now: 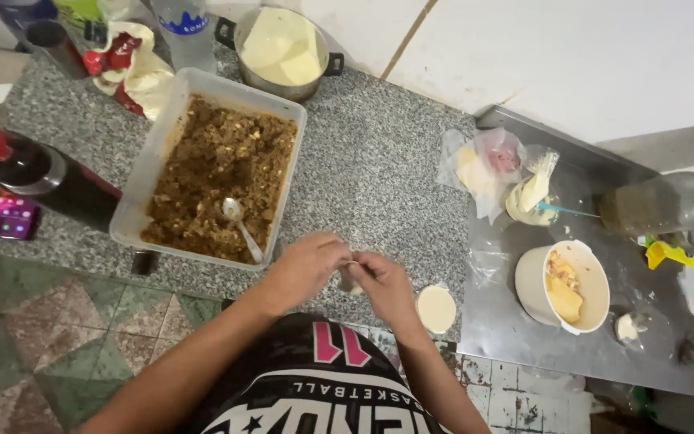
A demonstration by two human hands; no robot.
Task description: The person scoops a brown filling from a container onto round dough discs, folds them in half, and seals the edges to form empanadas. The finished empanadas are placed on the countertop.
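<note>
My left hand (pixel 308 264) and my right hand (pixel 381 283) meet over the front edge of the grey granite counter (pixel 371 161), fingers pinched together on a small pale piece of dough (pixel 352 282) between them. Just left of my hands stands a clear rectangular tub (pixel 142 173) of brown minced filling (pixel 218 177) with a metal spoon (pixel 240 225) lying in it. A small round disc of pale dough (pixel 436 309) lies on the counter edge right of my right hand.
A metal pot (pixel 283 50) with pale dough sheets stands at the back. A metal tray (pixel 604 241) on the right carries a white bowl (pixel 562 286), plastic bags and scraps. At left lie a dark bottle (pixel 42 177) and a phone (pixel 10 215).
</note>
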